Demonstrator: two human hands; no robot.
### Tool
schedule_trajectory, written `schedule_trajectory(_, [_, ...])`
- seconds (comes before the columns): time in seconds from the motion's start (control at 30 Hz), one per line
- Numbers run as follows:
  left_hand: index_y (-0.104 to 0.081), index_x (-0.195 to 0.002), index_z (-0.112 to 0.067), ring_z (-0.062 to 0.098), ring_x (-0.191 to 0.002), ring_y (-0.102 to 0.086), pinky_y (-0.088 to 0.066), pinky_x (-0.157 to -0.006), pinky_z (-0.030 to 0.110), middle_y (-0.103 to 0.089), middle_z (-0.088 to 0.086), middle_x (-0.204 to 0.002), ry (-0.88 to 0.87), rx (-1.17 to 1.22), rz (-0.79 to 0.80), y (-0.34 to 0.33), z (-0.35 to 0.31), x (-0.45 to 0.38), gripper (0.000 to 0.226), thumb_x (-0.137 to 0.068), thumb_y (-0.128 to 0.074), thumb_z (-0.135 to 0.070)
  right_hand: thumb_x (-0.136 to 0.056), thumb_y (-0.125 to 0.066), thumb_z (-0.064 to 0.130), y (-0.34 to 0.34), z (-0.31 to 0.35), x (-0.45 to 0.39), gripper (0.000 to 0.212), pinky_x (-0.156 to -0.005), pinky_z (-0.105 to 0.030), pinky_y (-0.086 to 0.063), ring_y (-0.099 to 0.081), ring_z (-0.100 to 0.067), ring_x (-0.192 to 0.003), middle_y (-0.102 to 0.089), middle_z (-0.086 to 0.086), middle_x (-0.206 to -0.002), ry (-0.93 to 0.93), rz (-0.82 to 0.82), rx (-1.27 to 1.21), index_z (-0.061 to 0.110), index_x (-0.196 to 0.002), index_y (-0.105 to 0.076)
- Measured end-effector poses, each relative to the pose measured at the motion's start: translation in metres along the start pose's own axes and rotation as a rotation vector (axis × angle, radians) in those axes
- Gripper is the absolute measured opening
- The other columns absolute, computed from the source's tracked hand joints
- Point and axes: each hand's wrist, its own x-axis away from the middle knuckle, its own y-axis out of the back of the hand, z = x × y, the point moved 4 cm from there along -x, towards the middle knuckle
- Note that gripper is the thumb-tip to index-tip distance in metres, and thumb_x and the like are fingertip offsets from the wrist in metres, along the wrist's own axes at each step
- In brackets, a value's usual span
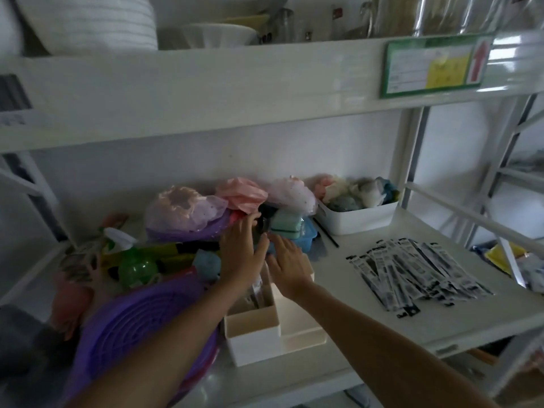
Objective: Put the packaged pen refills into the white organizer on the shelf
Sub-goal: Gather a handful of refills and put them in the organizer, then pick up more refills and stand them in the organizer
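A heap of packaged pen refills (pixel 412 269), black-and-white strips, lies on the white shelf (pixel 353 304) at the right. The white organizer (pixel 256 334) stands at the shelf's front centre, with a few packages upright in its left compartment. Both arms reach over it. My left hand (pixel 240 254) lies flat, fingers spread, against the clutter behind the organizer. My right hand (pixel 287 265) hovers just right of it, fingers apart, above the organizer's back. Neither hand holds anything that I can see.
Purple baskets (pixel 138 328), a green spray bottle (pixel 132 260) and bagged items (pixel 188 210) crowd the left. Teal and blue boxes (pixel 291 228) sit behind the hands. A white bin (pixel 356 216) of soft items stands at the back right. An upper shelf board (pixel 206 92) hangs overhead.
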Motion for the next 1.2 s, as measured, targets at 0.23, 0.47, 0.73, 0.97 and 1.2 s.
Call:
schedule_trajectory(0.23, [-0.054,-0.124,-0.009,0.029,-0.124,-0.046,-0.034,-0.104,0.038,-0.054,0.015,-0.131,0.03,-0.303,0.332,-0.113,-0.065,0.0,0.039,-0.088,-0.055,-0.023,-0.082,-0.048,0.013,0.109,-0.134,-0.011,0.032,-0.095,-0.039,-0.039,-0.049,-0.032,-0.113,-0.059,-0.013,-0.121,-0.304,-0.075,0.301,0.014,-0.113,-0.058])
schedule_trajectory(0.47, [-0.039,-0.049,-0.016,0.016,-0.066,-0.052,-0.043,-0.064,0.031,-0.041,0.001,-0.054,0.454,-0.064,0.683,-0.283,-0.155,0.022,0.046,-0.092,-0.052,-0.027,-0.088,-0.04,0.012,0.203,-0.311,0.002,0.027,-0.09,-0.04,-0.049,-0.057,-0.034,-0.105,-0.06,-0.02,-0.114,-0.484,0.242,0.413,-0.001,-0.104,-0.058])
schedule_trajectory(0.73, [-0.057,-0.12,0.001,0.031,-0.118,-0.057,-0.048,-0.102,0.038,-0.061,0.018,-0.126,0.762,-0.119,0.533,-0.358,-0.223,0.04,0.038,-0.091,-0.054,-0.023,-0.091,-0.044,0.012,0.199,-0.362,0.023,0.02,-0.053,-0.022,-0.055,-0.057,-0.015,-0.059,-0.059,-0.006,-0.072,-0.637,0.568,-0.083,0.005,-0.091,-0.063])
schedule_trajectory(0.97, [-0.058,-0.118,0.002,0.032,-0.111,-0.061,-0.051,-0.098,0.041,-0.064,0.021,-0.121,0.926,0.235,0.387,-0.343,-0.216,0.028,0.033,-0.086,-0.06,-0.006,-0.094,-0.045,0.015,0.201,-0.356,0.021,0.028,-0.032,-0.014,-0.031,-0.038,-0.011,-0.033,-0.041,-0.004,-0.052,-0.732,0.523,-0.406,0.012,-0.068,-0.054])
schedule_trajectory(1.2, [-0.057,-0.121,0.003,0.03,-0.115,-0.057,-0.042,-0.092,0.032,-0.062,0.019,-0.125,0.986,0.357,0.407,-0.306,-0.199,0.022,0.038,-0.086,-0.062,-0.009,-0.082,-0.066,0.014,0.214,-0.319,-0.013,0.021,-0.037,-0.018,-0.05,-0.06,-0.009,-0.039,-0.059,-0.008,-0.063,-0.523,0.547,-0.444,0.012,-0.065,-0.054])
